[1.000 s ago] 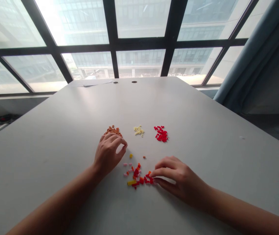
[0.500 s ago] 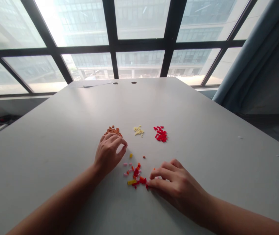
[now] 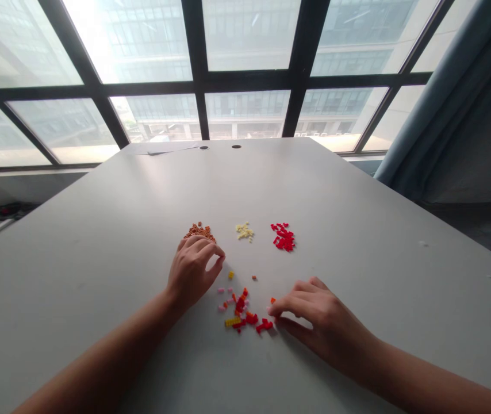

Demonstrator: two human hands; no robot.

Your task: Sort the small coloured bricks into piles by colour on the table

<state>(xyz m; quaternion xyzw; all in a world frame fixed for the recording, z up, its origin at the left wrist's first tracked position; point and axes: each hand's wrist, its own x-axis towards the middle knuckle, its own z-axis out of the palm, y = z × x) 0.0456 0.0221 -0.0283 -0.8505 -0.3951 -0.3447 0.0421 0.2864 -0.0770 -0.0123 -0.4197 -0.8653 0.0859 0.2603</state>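
Two bare hands rest on the grey table (image 3: 99,241), one on either side of a mixed scatter of tiny bricks (image 3: 240,307). The right hand (image 3: 318,319) lies low just right of that scatter, fingers stretched toward it. Its forefinger and thumb tips are drawn close together beside a few red bricks (image 3: 264,326) at the scatter's right edge, but I cannot tell from here whether they pinch a piece. A lone orange bit (image 3: 273,300) sits right by the forefinger.

The left hand (image 3: 192,271) is just up and left of the scatter, fingers loosely curled, thumb near the forefinger with a gap between them. I cannot tell if it holds anything.

The scatter itself is red, orange and pink pieces, with a longer yellow brick (image 3: 230,322) at its near left edge.

Beyond the scatter stand three sorted heaps in a row. An orange-brown heap (image 3: 199,231) lies just behind the left hand's knuckles, a pale yellow heap (image 3: 244,231) straight beyond the scatter, and a red heap (image 3: 283,237) beyond and to the right.

Far past the scatter, near the table's far edge, are two round cable holes (image 3: 236,146). Behind them is a dark-framed window (image 3: 245,80), and a grey-blue curtain (image 3: 439,98) hangs off to the right.
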